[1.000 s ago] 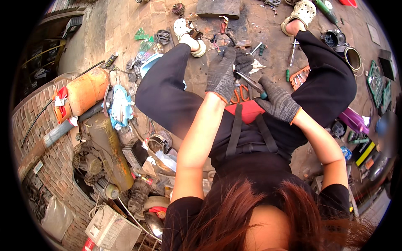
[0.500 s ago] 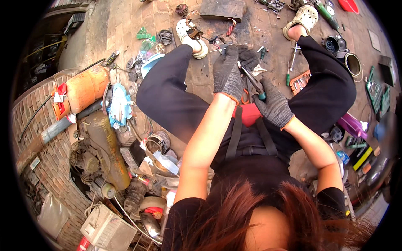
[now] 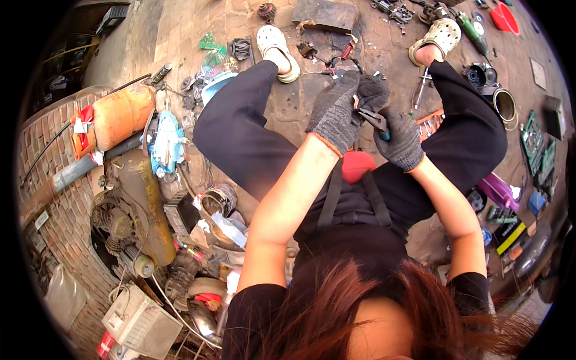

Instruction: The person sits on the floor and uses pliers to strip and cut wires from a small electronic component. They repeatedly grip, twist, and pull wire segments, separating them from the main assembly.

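Note:
My left hand, in a grey knitted glove with an orange cuff, is closed, its dark fingertips curled around a small pale end that I cannot clearly make out, possibly wire. Against those fingers lie the metal jaws of a pair of pliers with teal grips. My right hand, gloved alike, wraps around the grips. Just beyond the left hand, a red coil spring and a small dark part with thin wires lie on the floor. Below the hands, a round red surface shows between my legs.
A dark metal block lies ahead of my feet. At right are a green angle grinder, an orange tool tray and a metal ring. At left stand an orange gas cylinder and a rusty tank.
The pliers have swung so their jaws meet the left hand's fingers, and my right hand has turned with them. The small dark part has shifted right, away from my left shoe.

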{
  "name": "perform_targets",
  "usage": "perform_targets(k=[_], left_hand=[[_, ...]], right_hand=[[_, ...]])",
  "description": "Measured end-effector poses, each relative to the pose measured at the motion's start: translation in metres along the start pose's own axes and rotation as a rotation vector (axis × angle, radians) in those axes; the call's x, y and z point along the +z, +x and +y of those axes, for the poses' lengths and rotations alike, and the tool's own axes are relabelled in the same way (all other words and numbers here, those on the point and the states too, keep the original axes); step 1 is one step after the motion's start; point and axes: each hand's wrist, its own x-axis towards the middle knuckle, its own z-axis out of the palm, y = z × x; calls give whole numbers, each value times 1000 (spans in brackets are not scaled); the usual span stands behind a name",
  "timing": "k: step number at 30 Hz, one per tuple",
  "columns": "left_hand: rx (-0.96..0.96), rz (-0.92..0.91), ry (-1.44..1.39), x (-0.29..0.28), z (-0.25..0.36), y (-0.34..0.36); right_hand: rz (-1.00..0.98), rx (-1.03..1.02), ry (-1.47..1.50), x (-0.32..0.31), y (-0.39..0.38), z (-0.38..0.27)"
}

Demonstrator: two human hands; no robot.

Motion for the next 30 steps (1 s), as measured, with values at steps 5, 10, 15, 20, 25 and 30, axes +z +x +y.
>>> perform_targets(k=[5,10,15,20,25,30], left_hand=[[-302,-50,-207,-12,-7,2],[37,-123,-113,-10,-2,-5],[304,-150,48,1,3,-8],[413,-262,258,-7,17,-8],[426,-219,474,-14,25,-11],[351,-394,612,-20,32,-6]], right_hand=[[25,-202,3,3,6,2],[-105,172,335,-1,-3,-6],[-377,657,899,-37,-1,-36],[-584,477,637,-73,7,-50],[-824,710,732,-92,10,-57],[-1097,724,720,-103,25,-58]])
